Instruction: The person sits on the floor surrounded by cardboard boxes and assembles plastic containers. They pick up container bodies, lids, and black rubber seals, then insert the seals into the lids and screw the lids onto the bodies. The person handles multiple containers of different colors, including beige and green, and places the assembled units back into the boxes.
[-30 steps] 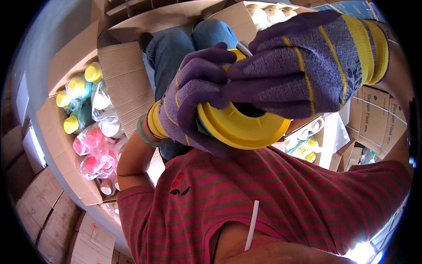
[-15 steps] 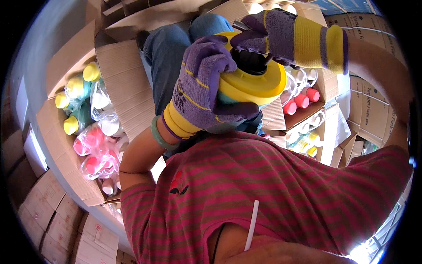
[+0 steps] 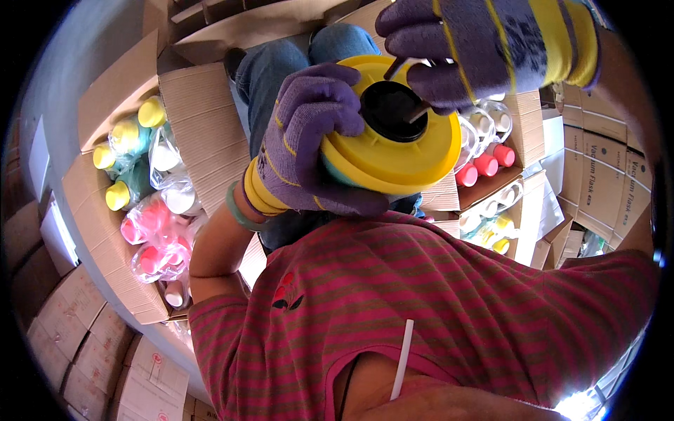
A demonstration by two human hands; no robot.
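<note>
While both hands are up close to the head camera, they hold one thing between them.

Left hand: the left hand wears a purple glove. It wraps around the side of the flask and grips it tight, most likely to keep it from turning.

Right hand: the right hand also wears a purple glove with yellow stripes. Its fingertips curl down and pinch at the rim of the dark hole on top, as if to work something there.

Flask: it is yellow on top and green below. It is held up in the air in front of the chest, tipped toward the face so the top shows.

Shirt: the striped shirt is red and brown, just under the flask.

Left box: the open box on the left holds bagged flasks, yellow, green and pink, packed side by side.

Right box: the box on the right holds pink and clear ones.

Stacks: shut cartons are piled around, near at hand.
</note>
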